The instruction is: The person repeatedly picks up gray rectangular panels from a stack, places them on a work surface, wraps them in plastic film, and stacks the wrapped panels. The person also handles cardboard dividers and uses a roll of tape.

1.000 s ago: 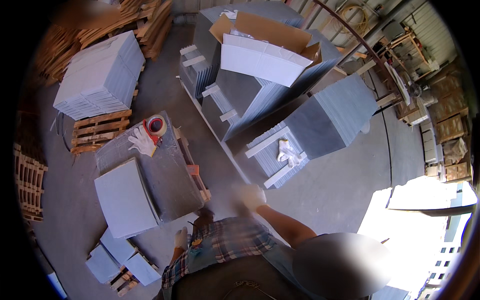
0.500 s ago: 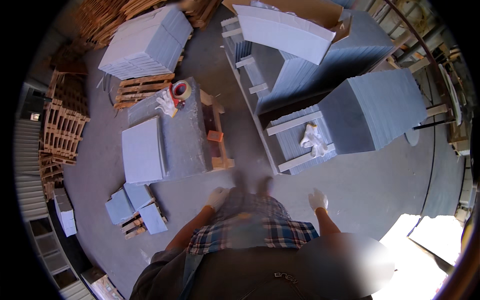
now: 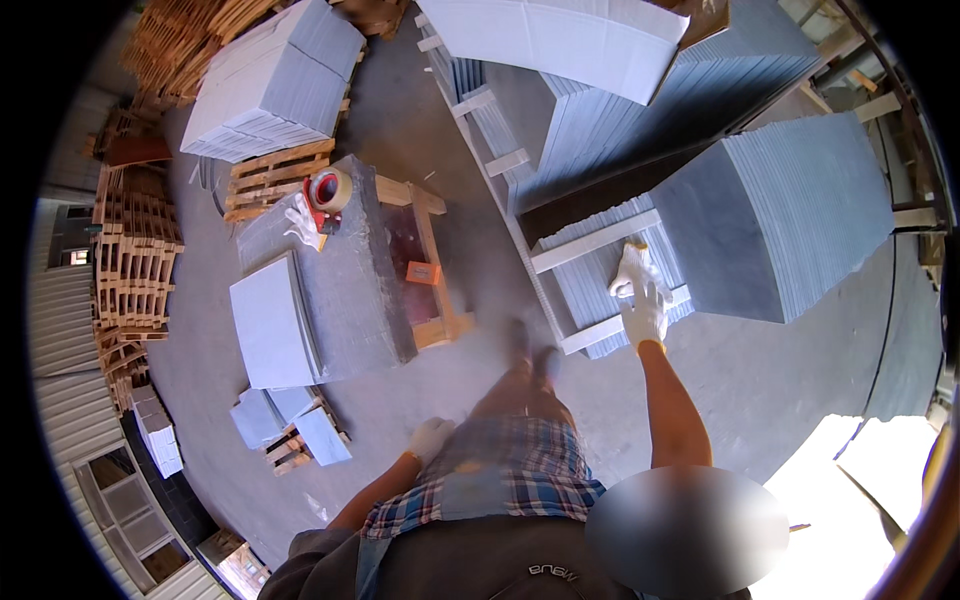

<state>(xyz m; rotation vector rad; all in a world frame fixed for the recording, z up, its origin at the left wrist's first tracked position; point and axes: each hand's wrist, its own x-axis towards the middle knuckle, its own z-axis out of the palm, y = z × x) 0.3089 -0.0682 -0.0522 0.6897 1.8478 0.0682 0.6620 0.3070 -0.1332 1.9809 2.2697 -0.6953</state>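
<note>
My right hand (image 3: 646, 314), in a white work glove with a yellow cuff, reaches forward over the rack on the right. Its fingers are stretched out, and the tips overlap the near part of a loose white work glove (image 3: 634, 266); whether they touch cannot be told. That loose glove lies between two pale crossbars (image 3: 597, 240) on the rack, beside a leaning stack of grey slabs (image 3: 790, 215). Low at my side, next to the plaid shirt, hangs my left hand (image 3: 431, 440), also gloved; its fingers do not show clearly.
On the left, a wrapped slab stack (image 3: 365, 300) carries white sheets (image 3: 275, 325), a tape dispenser (image 3: 328, 192) and another glove (image 3: 302, 225). An orange box (image 3: 423, 272) sits at its side. Low on the floor is a small pallet (image 3: 288, 452); an open carton (image 3: 570, 40) tops the far slabs.
My right hand has moved forward from my side to the loose glove on the rack. The view has shifted slightly, and my left hand stays low near my hip.
</note>
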